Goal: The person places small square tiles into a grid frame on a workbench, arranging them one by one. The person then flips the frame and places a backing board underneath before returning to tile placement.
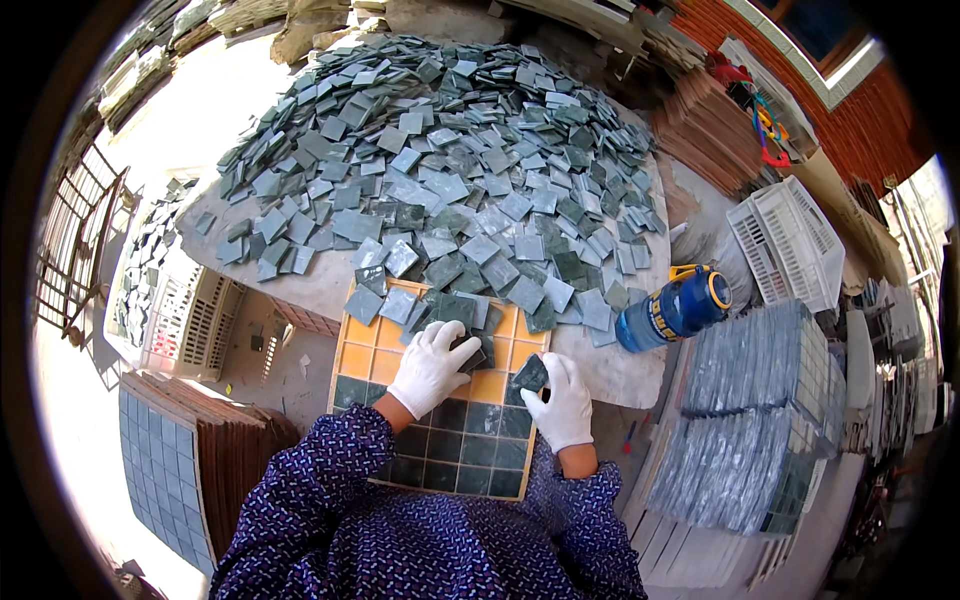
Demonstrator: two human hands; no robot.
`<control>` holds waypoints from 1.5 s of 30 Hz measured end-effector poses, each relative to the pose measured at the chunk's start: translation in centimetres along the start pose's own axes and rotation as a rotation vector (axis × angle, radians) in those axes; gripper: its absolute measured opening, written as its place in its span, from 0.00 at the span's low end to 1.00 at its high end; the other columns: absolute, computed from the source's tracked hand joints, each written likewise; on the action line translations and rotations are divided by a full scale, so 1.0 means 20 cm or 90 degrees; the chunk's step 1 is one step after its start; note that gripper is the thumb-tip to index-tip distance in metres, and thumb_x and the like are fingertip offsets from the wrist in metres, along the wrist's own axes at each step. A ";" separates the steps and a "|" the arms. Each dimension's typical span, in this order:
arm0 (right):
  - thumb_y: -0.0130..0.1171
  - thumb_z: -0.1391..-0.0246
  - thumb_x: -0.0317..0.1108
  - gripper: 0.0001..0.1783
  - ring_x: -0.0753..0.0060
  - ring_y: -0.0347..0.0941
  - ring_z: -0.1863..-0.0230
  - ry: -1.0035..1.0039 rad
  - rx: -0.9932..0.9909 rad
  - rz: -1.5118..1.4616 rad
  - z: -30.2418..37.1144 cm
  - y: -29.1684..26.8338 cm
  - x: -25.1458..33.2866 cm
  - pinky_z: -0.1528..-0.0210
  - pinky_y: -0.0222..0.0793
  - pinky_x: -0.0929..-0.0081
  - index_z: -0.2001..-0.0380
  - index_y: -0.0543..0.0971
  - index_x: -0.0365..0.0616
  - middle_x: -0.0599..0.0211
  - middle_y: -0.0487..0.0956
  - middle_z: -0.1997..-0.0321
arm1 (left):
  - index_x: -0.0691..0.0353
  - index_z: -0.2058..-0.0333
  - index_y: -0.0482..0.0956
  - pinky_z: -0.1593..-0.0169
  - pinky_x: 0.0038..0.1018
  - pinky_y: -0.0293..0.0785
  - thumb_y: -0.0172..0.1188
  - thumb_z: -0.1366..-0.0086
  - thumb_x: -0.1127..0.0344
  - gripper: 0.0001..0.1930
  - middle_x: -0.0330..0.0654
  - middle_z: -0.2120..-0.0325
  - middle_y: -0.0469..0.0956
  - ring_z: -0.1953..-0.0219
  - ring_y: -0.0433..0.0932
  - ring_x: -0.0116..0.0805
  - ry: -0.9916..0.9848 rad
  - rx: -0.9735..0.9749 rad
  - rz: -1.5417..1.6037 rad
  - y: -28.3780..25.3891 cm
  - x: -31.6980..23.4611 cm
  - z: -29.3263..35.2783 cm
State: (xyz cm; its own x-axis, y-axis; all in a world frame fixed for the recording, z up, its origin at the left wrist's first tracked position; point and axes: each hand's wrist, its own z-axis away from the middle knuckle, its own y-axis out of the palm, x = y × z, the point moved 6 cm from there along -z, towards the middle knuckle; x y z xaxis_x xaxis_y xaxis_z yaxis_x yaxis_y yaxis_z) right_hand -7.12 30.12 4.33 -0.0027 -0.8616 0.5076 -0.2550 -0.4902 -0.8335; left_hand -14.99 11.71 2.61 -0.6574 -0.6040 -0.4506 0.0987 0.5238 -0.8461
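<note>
A yellow gridded tray lies in front of me, its near rows filled with dark green square stone tiles. Most cells farther away show bare yellow, though several loose tiles rest over the far edge. My left hand, in a white glove, is closed over the tray's middle with dark stone tiles between thumb and fingers; how many cannot be made out. Near the tray's right edge, my gloved right hand pinches one dark green stone tile by its side, tilted above the cells.
A large heap of loose stone tiles covers the pale table. A blue bottle leans at its right edge. Wrapped tile stacks and white crates stand right; tiled boards and another crate stand left.
</note>
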 end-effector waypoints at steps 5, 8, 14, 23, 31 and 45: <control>0.68 0.61 0.32 0.33 0.67 0.72 0.68 0.064 -0.029 0.001 0.09 -0.01 -0.13 0.62 0.72 0.70 0.47 0.70 0.45 0.61 0.72 0.52 | 0.60 0.52 0.72 0.44 0.39 0.66 0.71 0.55 0.62 0.30 0.45 0.49 0.69 0.47 0.68 0.49 -0.050 -0.082 0.074 -0.13 0.11 0.10; 0.68 0.62 0.32 0.33 0.67 0.72 0.68 0.108 0.038 -0.097 0.10 0.00 -0.08 0.63 0.73 0.72 0.48 0.71 0.44 0.60 0.72 0.53 | 0.65 0.50 0.71 0.48 0.33 0.71 0.68 0.48 0.62 0.27 0.47 0.55 0.74 0.53 0.75 0.44 -0.161 -0.135 0.251 -0.15 0.25 0.28; 0.70 0.63 0.34 0.35 0.66 0.74 0.68 0.063 0.172 -0.120 0.09 0.12 0.10 0.63 0.73 0.71 0.48 0.71 0.43 0.59 0.73 0.54 | 0.65 0.51 0.70 0.63 0.25 0.74 0.65 0.45 0.66 0.23 0.41 0.70 0.77 0.72 0.77 0.28 -0.402 -0.072 0.482 -0.12 0.25 0.47; 0.70 0.58 0.35 0.32 0.65 0.76 0.63 -0.049 0.232 -0.289 0.10 0.19 0.41 0.59 0.74 0.73 0.48 0.71 0.42 0.57 0.73 0.47 | 0.67 0.45 0.68 0.61 0.23 0.72 0.60 0.38 0.63 0.25 0.41 0.61 0.74 0.65 0.74 0.25 -0.254 0.057 0.558 -0.12 0.04 0.42; 0.71 0.61 0.35 0.40 0.57 0.71 0.52 -0.077 0.114 -0.009 -0.20 0.31 0.10 0.49 0.70 0.65 0.43 0.66 0.43 0.56 0.67 0.41 | 0.64 0.49 0.72 0.69 0.18 0.75 0.48 0.35 0.70 0.16 0.35 0.65 0.73 0.68 0.73 0.20 -0.556 -0.002 0.667 -0.26 0.32 0.76; 0.68 0.58 0.30 0.34 0.82 0.68 0.75 0.052 0.385 -0.330 -0.04 0.23 0.35 0.70 0.67 0.81 0.46 0.69 0.41 0.73 0.74 0.72 | 0.64 0.46 0.70 0.68 0.18 0.70 0.53 0.38 0.68 0.21 0.35 0.68 0.73 0.70 0.71 0.20 -0.463 0.100 0.698 -0.21 0.04 0.64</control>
State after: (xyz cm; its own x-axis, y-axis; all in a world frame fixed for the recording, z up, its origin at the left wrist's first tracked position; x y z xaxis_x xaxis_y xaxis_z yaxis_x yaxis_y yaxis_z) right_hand -9.02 21.93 4.31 -0.1048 -0.5034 0.8577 0.3251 -0.8324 -0.4488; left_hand -6.39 1.23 2.12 0.3598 -0.1233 -0.9249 0.4356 0.8988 0.0496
